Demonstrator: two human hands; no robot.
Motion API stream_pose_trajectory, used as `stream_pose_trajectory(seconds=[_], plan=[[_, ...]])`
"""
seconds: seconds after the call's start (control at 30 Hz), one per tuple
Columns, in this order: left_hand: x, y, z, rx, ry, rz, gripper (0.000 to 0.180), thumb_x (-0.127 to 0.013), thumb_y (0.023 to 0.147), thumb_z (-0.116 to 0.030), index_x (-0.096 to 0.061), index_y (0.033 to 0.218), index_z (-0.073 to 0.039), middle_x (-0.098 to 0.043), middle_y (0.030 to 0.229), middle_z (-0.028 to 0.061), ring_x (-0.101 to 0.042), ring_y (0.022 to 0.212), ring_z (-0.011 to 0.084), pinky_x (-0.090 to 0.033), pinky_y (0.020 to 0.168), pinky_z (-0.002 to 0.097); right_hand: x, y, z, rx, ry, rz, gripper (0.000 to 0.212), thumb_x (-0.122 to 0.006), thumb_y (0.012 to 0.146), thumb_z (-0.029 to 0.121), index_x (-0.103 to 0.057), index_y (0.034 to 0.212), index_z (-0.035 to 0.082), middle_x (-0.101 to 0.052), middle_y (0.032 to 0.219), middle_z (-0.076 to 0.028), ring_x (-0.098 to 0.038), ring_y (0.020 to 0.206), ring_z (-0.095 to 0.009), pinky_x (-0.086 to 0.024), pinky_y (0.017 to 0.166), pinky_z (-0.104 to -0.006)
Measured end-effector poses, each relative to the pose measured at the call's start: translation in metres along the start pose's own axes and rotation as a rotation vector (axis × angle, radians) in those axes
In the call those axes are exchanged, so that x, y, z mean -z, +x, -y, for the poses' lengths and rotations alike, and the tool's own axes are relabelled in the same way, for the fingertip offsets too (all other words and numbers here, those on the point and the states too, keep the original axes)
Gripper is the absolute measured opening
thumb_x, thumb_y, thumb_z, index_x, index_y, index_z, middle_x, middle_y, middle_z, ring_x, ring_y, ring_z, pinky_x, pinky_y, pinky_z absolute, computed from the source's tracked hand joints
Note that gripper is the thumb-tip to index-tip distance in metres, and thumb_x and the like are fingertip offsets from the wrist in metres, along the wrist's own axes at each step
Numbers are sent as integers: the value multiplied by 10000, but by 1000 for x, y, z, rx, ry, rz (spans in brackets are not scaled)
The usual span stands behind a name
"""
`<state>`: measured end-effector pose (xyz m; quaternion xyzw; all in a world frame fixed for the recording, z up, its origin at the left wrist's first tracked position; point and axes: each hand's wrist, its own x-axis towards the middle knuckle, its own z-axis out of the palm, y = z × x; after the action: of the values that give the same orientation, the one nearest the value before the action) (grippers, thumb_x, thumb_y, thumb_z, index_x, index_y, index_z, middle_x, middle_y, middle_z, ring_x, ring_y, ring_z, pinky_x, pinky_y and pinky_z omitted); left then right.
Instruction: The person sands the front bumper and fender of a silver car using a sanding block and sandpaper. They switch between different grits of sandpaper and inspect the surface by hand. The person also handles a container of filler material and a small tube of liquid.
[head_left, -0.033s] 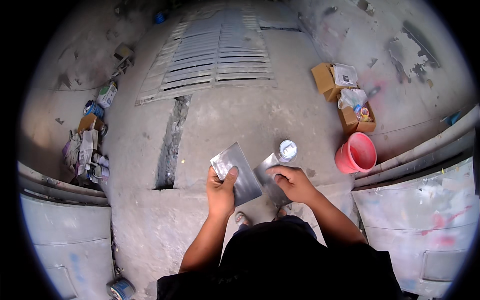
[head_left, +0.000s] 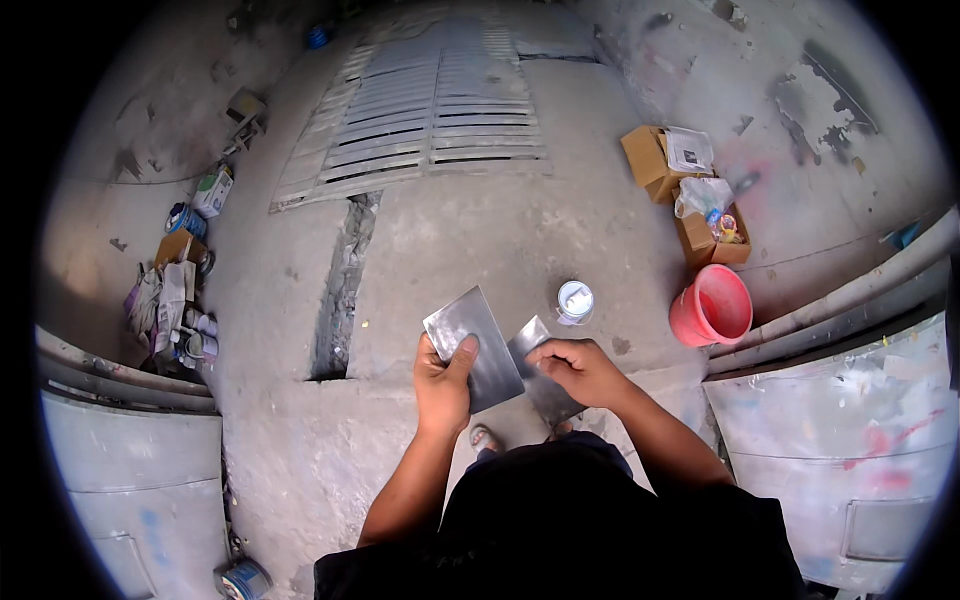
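My left hand [head_left: 440,388] is closed on a thin, grey rectangular metal sheet [head_left: 492,365], with the thumb flat on its face and the fingers behind it. A whitish patch marks the upper left of that sheet. Just to the right, my right hand [head_left: 588,372] grips a second grey metal sheet [head_left: 548,397], its fingers folded over the upper part. The two sheets are tilted and close together. The left sheet hides one edge of the right one. On the ground beyond my right hand stands a small white tub [head_left: 575,301] with something pale inside.
A pink bucket [head_left: 712,306] and open cardboard boxes [head_left: 655,165] line the right wall. Cans, cloths and a carton [head_left: 212,192] lie along the left wall. A rough trench [head_left: 345,290] cuts the concrete floor near slatted metal panels [head_left: 430,150]. A can [head_left: 244,578] sits at lower left.
The sheet in my right hand has slid slightly down and to the left, and that hand's fingers have curled in more. My left hand has barely moved.
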<state>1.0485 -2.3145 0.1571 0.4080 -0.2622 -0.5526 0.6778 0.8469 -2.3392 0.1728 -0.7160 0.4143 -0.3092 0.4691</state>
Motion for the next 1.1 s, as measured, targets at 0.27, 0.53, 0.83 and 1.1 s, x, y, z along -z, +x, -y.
stream_pose_trajectory(seconds=[0.27, 0.53, 0.83, 1.1], plan=[[1, 0, -6, 57, 291, 277, 170, -625, 893, -36, -554, 1043, 0, -655, 956, 47, -590, 854, 83, -482, 771, 241, -5, 13, 7, -76, -89, 157, 244, -696, 858, 243, -600, 797, 28, -572, 649, -61, -520, 598, -134, -429, 576, -287], [24, -3, -4, 172, 507, 366, 225, -523, 976, -204, -573, 896, 0, -585, 751, -2, -506, 730, 53, -439, 644, 233, 34, 33, 6, -59, -45, -234, 215, -597, 916, 211, -615, 830, 15, -590, 696, -33, -500, 624, -89, -414, 577, -268], [25, -6, -8, 76, 759, 504, 289, -482, 989, -253, -562, 864, -5, -529, 634, 61, -451, 627, 108, -422, 594, 290, 0, 42, 36, 22, -225, 239, 147, -626, 875, 169, -624, 901, 25, -648, 800, -100, -622, 738, -224, -471, 663, -324], [45, -2, -14, 24, 845, 426, 260, -514, 975, -228, -550, 851, -3, -517, 637, 109, -458, 624, 121, -422, 591, 297, -2, 23, 15, -36, -248, 212, 190, -620, 874, 212, -612, 840, 26, -626, 734, -109, -595, 672, -240, -451, 614, -343]])
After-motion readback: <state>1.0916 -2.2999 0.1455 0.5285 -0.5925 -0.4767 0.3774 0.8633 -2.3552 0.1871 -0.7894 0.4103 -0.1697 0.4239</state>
